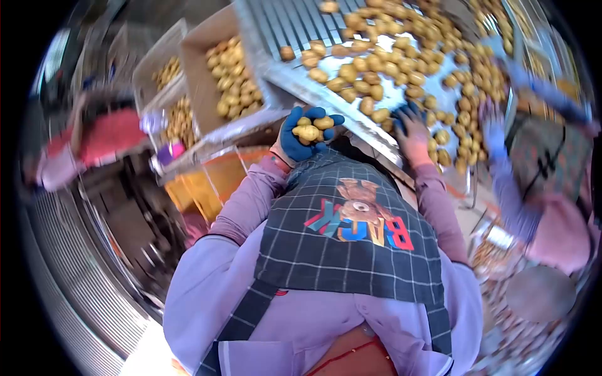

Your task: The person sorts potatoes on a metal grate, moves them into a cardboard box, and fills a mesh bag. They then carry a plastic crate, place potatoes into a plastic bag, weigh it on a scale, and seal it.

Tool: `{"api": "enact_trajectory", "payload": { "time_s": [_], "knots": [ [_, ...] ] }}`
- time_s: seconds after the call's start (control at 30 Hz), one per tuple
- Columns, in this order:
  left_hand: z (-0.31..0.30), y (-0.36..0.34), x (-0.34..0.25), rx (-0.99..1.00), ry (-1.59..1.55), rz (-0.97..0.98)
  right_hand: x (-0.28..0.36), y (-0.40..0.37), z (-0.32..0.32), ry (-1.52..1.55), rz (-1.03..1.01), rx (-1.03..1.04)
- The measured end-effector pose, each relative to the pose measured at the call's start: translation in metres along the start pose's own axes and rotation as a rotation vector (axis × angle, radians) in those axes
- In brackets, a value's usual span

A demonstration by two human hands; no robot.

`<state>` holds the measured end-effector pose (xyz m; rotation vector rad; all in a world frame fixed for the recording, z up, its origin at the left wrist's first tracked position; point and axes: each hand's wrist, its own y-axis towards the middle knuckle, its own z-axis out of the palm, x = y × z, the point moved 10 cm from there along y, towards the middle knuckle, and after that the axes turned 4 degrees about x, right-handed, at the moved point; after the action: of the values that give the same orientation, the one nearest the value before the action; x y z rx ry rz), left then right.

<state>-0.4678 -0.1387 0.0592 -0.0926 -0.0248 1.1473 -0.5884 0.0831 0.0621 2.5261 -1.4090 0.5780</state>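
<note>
My left hand [300, 136], in a dark blue coated glove, is cupped palm up and curled around several small yellow potatoes [307, 133]. It is held just off the near edge of a metal sorting table [332, 100]. My right hand [412, 128], gloved the same way, reaches over that edge with its fingers apart among loose potatoes [376, 62] on the table. The fingertips are close to a few potatoes; whether they touch any is hard to see. Potatoes lie thickly across the table's far and right side.
At the left stand a bin of potatoes [235, 78] and a smaller crate [179, 119]. A slatted metal chute [295, 28] rises at the back. A co-worker's sleeved arm [501, 147] reaches in from the right; another person in red [113, 135] is at the left.
</note>
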Motion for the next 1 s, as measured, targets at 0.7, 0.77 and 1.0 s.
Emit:
{"api": "enact_trajectory", "payload": {
  "time_s": [0.7, 0.77, 1.0],
  "knots": [
    [0.002, -0.698, 0.181, -2.933, 1.203, 0.907, 0.004, -0.043, 0.028, -0.029, 0.077, -0.138],
    [-0.074, -0.778, 0.302, -2.84, 0.48, 0.881, -0.012, -0.05, 0.031, -0.314, 0.257, -0.085],
    [-0.214, -0.628, 0.373, -1.228, -0.376, 1.144, -0.025, -0.049, 0.015, -0.258, 0.146, -0.311]
  ]
}}
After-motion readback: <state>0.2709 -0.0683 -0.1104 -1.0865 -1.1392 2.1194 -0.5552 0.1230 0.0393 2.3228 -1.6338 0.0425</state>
